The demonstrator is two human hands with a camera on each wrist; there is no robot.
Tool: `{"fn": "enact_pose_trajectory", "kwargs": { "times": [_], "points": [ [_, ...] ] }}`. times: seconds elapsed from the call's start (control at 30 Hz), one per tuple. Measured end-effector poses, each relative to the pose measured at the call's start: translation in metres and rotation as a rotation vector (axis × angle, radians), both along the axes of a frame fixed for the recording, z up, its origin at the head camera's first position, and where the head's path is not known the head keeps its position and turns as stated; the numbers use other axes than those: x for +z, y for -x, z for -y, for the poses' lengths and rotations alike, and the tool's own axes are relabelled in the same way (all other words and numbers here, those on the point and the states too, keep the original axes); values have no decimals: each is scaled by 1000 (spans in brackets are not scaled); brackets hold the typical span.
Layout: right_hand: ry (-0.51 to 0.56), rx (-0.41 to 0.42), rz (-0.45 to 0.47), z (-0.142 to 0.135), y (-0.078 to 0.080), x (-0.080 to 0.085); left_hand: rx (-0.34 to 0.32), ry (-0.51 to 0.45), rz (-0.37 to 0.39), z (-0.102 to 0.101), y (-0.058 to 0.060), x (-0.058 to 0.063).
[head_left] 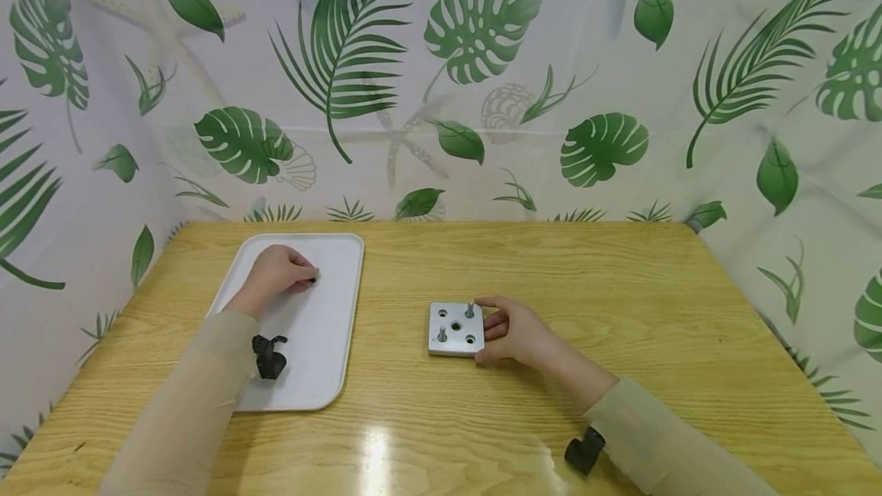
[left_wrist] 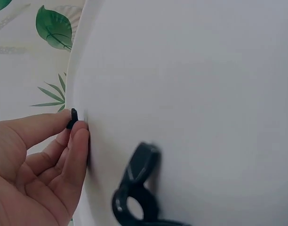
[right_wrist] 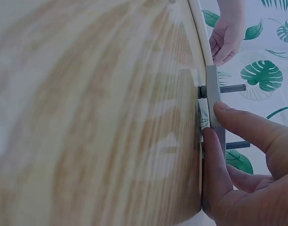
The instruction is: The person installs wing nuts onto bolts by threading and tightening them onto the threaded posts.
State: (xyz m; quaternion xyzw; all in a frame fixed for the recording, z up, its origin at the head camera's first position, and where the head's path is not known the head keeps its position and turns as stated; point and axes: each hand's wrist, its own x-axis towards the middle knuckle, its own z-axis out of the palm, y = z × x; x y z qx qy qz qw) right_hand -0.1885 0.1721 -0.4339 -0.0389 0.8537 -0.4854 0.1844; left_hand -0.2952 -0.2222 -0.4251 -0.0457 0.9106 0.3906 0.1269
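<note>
Over the white tray (head_left: pixel 324 358), my left hand (head_left: pixel 281 275) pinches a small black piece (left_wrist: pixel 74 115) between thumb and forefinger. The fingers cover part of that piece, and its exact kind cannot be made out. My right hand (head_left: pixel 513 334) grips the right side of a square silver metal plate (head_left: pixel 455 341) by its edges. Two threaded bolts (head_left: pixel 470 311) stand upright through holes in opposite corners of the plate. The other two corner holes and the centre hole show no bolt. Side on, in the right wrist view, a bolt (right_wrist: pixel 233 88) pokes out beyond the plate's face.
The wooden table (head_left: pixel 586 266) stretches beneath the tray and plate, with a leaf-patterned curtain (head_left: pixel 510 159) behind it. A black camera mount (head_left: pixel 269 358) on the left wrist hangs over the tray. Another black mount (head_left: pixel 584 450) sits at the right sleeve.
</note>
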Motion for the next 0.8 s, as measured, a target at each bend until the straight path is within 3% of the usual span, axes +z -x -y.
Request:
{"fn": "enact_pose_trajectory", "kwargs": {
  "times": [0.3,0.5,0.8],
  "points": [
    [3,8,-5,-1,0,0,74,-214,63,1,4,-5],
    [3,11,-4,-1,0,-1,65,-280,63,-2,6,-7],
    [13,0,18,-3,2,-2,41,-364,41,-21,1,2]
  ]
}}
